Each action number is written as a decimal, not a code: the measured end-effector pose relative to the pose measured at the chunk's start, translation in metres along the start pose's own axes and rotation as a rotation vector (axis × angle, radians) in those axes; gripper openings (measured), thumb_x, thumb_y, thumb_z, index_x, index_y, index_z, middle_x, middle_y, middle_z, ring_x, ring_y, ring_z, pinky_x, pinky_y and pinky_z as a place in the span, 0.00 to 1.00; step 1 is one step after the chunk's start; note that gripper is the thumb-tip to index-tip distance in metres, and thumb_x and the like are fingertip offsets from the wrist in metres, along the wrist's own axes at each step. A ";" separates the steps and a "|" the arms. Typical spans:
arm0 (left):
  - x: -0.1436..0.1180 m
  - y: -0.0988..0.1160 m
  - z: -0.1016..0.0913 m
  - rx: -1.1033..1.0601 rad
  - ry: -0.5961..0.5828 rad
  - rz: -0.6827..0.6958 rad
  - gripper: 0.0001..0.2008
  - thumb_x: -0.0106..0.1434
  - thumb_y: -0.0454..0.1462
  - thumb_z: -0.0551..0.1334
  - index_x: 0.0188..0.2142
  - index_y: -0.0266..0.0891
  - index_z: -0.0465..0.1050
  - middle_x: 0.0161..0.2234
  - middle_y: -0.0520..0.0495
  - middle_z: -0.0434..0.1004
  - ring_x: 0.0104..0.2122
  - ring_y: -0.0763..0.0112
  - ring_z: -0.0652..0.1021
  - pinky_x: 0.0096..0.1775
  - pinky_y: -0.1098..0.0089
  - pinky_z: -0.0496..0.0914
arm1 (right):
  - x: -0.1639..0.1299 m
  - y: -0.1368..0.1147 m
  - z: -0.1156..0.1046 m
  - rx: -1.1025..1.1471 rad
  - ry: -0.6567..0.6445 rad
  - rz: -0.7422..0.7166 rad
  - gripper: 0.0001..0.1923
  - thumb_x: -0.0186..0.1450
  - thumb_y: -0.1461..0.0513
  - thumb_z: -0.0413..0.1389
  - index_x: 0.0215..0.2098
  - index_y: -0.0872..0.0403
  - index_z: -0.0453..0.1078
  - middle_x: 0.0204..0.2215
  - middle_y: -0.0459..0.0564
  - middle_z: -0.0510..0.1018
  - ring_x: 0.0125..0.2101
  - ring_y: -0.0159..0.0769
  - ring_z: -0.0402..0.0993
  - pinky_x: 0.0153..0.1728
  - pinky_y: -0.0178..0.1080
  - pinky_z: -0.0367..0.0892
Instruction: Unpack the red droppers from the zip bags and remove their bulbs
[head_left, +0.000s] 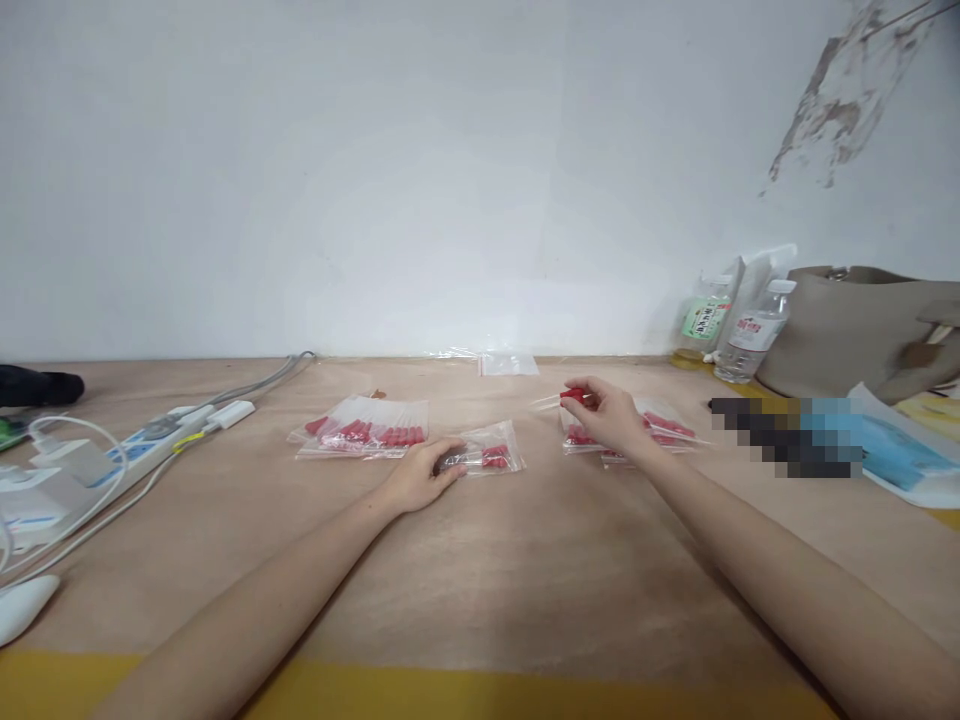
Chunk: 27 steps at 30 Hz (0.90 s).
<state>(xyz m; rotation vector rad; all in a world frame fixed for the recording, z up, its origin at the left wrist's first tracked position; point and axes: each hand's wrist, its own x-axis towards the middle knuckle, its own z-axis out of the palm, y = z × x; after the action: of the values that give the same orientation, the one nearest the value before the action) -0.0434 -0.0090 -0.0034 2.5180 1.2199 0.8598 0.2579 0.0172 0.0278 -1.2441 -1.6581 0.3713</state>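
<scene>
My left hand [420, 475] is closed on the left end of a small clear zip bag [510, 440], thumb in front and fingers behind. Inside that bag lie short red pieces [494, 456], and something dark shows near my fingertips. Over a pile of bagged red items [667, 425] at the right, my right hand [604, 412] pinches a red item [574, 397]. Thin, clear or shiny lines reach left from it; their kind is too small to tell. Left of my left hand lies another spread of clear bags with red pieces [364, 432].
An unfilled zip bag [508, 365] lies by the wall. At the left are a power strip [150, 445], cables and a white mouse [26, 608]. Bottles [754, 335], a grey-beige handbag [855, 330] and a blue packet [900, 455] stand or lie at the right.
</scene>
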 end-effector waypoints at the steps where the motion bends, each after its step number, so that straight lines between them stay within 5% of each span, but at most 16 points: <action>1: 0.000 0.001 0.000 0.003 -0.002 0.003 0.17 0.58 0.43 0.56 0.46 0.40 0.67 0.45 0.45 0.72 0.43 0.63 0.73 0.44 0.65 0.67 | -0.004 0.003 0.002 -0.098 0.022 -0.122 0.13 0.58 0.59 0.53 0.40 0.54 0.68 0.34 0.51 0.74 0.32 0.34 0.70 0.35 0.40 0.67; 5: 0.000 0.001 0.001 0.015 -0.013 0.005 0.16 0.59 0.43 0.56 0.46 0.40 0.67 0.44 0.45 0.72 0.42 0.64 0.73 0.43 0.66 0.67 | -0.020 0.013 0.016 -0.376 -0.089 -0.430 0.14 0.62 0.63 0.47 0.44 0.54 0.67 0.39 0.54 0.71 0.39 0.38 0.68 0.40 0.40 0.65; 12: 0.001 0.000 0.001 0.021 -0.027 0.011 0.15 0.60 0.42 0.55 0.45 0.41 0.68 0.44 0.46 0.71 0.42 0.65 0.73 0.44 0.67 0.67 | -0.033 0.021 0.030 -0.642 -0.277 -0.596 0.18 0.64 0.66 0.43 0.50 0.50 0.64 0.43 0.54 0.70 0.41 0.38 0.65 0.39 0.39 0.64; 27: 0.001 0.001 0.001 0.030 -0.052 0.019 0.16 0.61 0.43 0.54 0.47 0.40 0.67 0.45 0.45 0.71 0.42 0.65 0.72 0.44 0.67 0.67 | -0.039 0.014 0.021 -0.663 -0.195 -0.343 0.19 0.60 0.54 0.51 0.48 0.54 0.64 0.35 0.52 0.75 0.37 0.43 0.68 0.40 0.45 0.58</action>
<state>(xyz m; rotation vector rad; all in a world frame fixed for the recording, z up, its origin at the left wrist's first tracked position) -0.0423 -0.0087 -0.0035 2.5622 1.2037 0.7802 0.2468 -0.0038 -0.0121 -1.3769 -2.2188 -0.3075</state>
